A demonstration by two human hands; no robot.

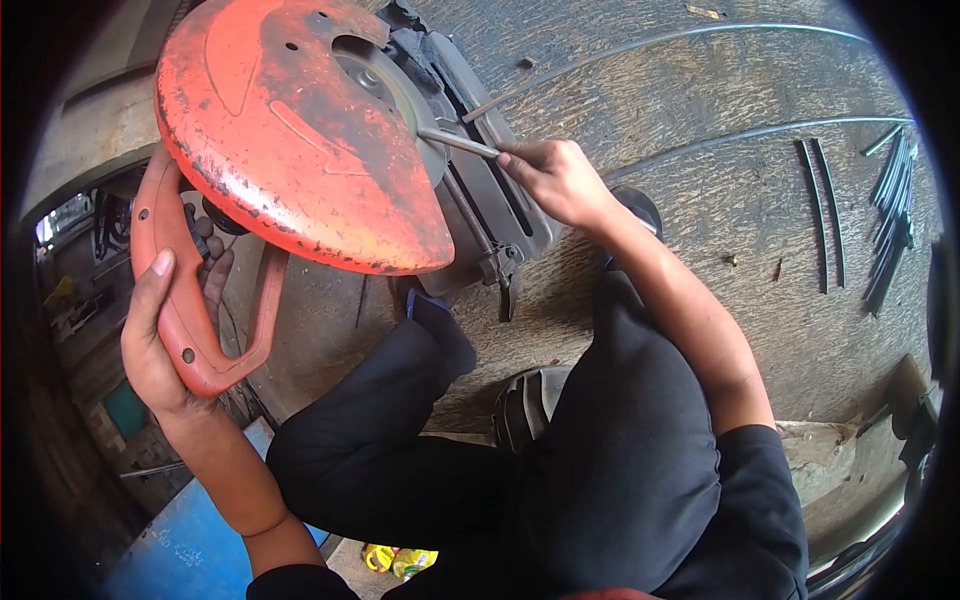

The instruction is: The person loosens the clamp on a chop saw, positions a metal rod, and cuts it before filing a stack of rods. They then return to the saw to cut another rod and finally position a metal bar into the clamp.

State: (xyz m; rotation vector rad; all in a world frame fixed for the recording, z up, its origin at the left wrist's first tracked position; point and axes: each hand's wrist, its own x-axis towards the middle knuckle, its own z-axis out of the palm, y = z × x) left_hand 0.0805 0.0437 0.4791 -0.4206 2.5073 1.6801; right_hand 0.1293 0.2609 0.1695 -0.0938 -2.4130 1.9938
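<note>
The right hand (555,180) has a narrow grip, thumb and fingertips closed on a slim grey metal rod (460,143). The rod's tip is at the thin round disc (432,155) below the red, scuffed metal guard (300,130); whether the two touch cannot be told. The left hand (150,350) is wrapped around the red looped handle (160,230), on the machine's left side. The dark metal base (540,215) sits on the worn brown floor (690,230), at the far left of the open floor area.

The work looks partly done. At the far right lies a loose bundle of slim, short strips (890,215), fanned out and overlapping, with one short silvery piece (880,140) by its far end. Two dark strips (834,215) lie side by side just left of it. These appear to be finished pieces, though their count is unclear.

What seems left is the long stock: one long curved grey rod (740,27) stretches across the far side, and a second long curved rod (780,127) runs nearer. Whether this nearer one continues into the right hand is hidden behind the wrist. No fresh cut shows on the held rod.
</note>
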